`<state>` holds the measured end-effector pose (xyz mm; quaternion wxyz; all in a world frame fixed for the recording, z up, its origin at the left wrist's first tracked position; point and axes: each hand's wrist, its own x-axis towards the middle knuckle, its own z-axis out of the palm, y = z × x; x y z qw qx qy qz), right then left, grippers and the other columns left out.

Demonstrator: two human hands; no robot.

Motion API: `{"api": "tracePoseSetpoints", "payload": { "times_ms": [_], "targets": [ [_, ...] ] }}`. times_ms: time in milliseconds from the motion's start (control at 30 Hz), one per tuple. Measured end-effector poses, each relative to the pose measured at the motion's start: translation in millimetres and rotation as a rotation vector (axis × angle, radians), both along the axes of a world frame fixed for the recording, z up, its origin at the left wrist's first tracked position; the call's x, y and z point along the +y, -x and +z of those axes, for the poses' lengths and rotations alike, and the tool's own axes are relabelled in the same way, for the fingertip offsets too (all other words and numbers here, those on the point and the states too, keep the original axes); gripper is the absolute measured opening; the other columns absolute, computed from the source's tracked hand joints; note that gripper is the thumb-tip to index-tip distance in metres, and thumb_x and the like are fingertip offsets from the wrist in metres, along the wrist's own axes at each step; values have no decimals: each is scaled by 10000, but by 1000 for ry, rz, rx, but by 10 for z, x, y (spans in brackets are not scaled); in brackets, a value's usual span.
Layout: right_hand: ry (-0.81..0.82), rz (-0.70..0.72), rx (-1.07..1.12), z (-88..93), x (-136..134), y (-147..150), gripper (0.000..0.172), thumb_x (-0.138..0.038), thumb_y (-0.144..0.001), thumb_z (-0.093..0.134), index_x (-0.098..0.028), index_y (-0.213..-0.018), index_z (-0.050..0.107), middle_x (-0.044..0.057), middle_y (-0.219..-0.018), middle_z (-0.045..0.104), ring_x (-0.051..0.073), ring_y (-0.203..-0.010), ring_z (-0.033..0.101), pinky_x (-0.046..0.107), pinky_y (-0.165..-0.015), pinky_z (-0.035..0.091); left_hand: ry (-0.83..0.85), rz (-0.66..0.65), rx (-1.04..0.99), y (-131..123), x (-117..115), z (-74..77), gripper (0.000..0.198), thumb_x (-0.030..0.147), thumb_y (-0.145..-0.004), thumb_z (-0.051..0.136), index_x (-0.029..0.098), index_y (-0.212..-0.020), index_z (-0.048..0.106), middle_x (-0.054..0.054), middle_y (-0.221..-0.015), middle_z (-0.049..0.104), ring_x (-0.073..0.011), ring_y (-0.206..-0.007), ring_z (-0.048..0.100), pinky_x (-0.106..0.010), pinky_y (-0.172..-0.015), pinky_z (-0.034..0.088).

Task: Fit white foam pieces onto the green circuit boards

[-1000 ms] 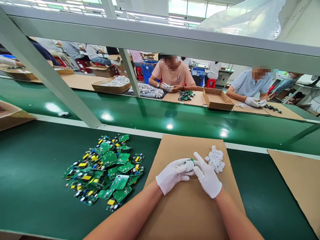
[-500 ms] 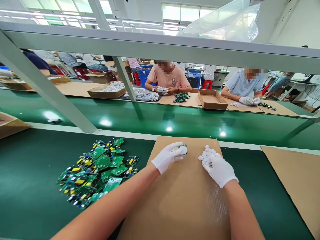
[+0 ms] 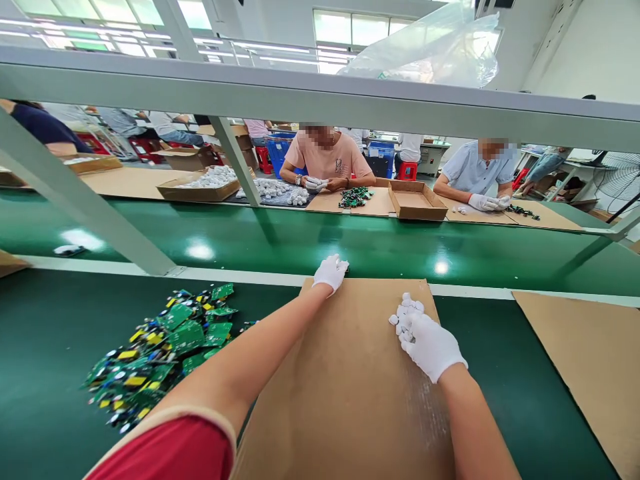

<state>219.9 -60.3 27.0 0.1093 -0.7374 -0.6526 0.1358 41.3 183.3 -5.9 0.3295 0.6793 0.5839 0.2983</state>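
My left hand, in a white glove, is stretched far forward over the back edge of the brown cardboard sheet, at the shiny green conveyor belt. Its fingers are curled around a small green circuit board with a white cap, mostly hidden. My right hand, also gloved, rests on a small pile of white plastic caps on the cardboard, fingers down among them. A heap of green circuit boards lies on the dark green bench to the left.
A grey metal frame with a slanted strut crosses the view above the belt. Another cardboard sheet lies at the right. Across the belt, people in gloves work beside cardboard boxes and white parts.
My left hand has carried the capped board away from the right hand and forward to the belt's edge. My right hand has moved onto the pile of white caps.
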Motion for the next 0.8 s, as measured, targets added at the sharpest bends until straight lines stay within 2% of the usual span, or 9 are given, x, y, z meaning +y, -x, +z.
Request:
{"api": "tracePoseSetpoints", "payload": {
  "times_ms": [100, 233, 300, 367, 467, 533, 700, 800],
  "targets": [
    [4, -29, -24, 10, -13, 1, 379, -223, -741, 551, -236, -1118, 586, 67, -1406, 387, 216, -1303, 321, 356, -991, 361, -84, -49, 54, 48, -135, 15, 505, 285, -758, 546, 147, -1239, 481, -135, -1334, 451, -293, -1286, 329, -420, -1057, 258],
    [45, 59, -77, 77, 3, 37, 404, -142, -739, 535, -200, -1137, 579, 66, -1422, 366, 203, -1329, 264, 321, -1040, 280, -138, -220, 66, 70, -597, 54, 482, 267, -787, 504, 195, -1262, 468, -56, -1374, 426, -202, -1299, 329, -320, -1069, 280],
    [81, 57, -64, 99, -3, 44, 377, -130, -730, 535, -216, -1090, 602, 63, -1362, 447, 212, -1278, 354, 315, -957, 356, -131, -337, 69, 80, -904, 37, 441, 280, -782, 515, 243, -1222, 514, -10, -1325, 491, -187, -1288, 354, -308, -1054, 312],
    [106, 18, -50, 99, -23, 33, 302, -164, -716, 554, -232, -1001, 629, 60, -1236, 552, 224, -1158, 485, 302, -809, 428, -131, -465, 97, 95, -1185, -12, 423, 265, -763, 537, 263, -1186, 550, 4, -1294, 527, -202, -1290, 353, -332, -1053, 318],
    [110, -47, -52, 86, -56, -2, 280, -236, -700, 584, -228, -978, 617, 68, -1058, 615, 216, -933, 597, 288, -659, 432, -211, -598, 217, 117, -1449, -117, 450, 233, -738, 558, 248, -1187, 558, -27, -1332, 491, -259, -1303, 326, -428, -1080, 253],
    [95, -68, -58, 94, -70, -16, 278, -267, -685, 607, -235, -961, 618, 67, -1012, 610, 207, -859, 601, 291, -639, 418, -269, -612, 273, 125, -1509, -176, 446, 238, -734, 568, 254, -1180, 564, -32, -1335, 487, -273, -1299, 329, -464, -1087, 214],
    [34, 10, -44, 151, -85, 2, 116, -212, -719, 582, -234, -818, 639, 54, -1089, 576, 212, -1015, 526, 293, -742, 394, -313, -619, 303, 125, -1495, -230, 431, 264, -751, 557, 268, -1182, 563, -24, -1333, 489, -277, -1290, 343, -464, -1084, 216],
    [23, 49, -6, 148, -104, 1, 63, -229, -743, 560, -215, -729, 620, 50, -1045, 594, 205, -953, 547, 294, -712, 392, -333, -623, 306, 124, -1495, -238, 424, 264, -753, 551, 261, -1176, 569, -26, -1335, 487, -281, -1286, 347, -463, -1082, 215]
  ]
}}
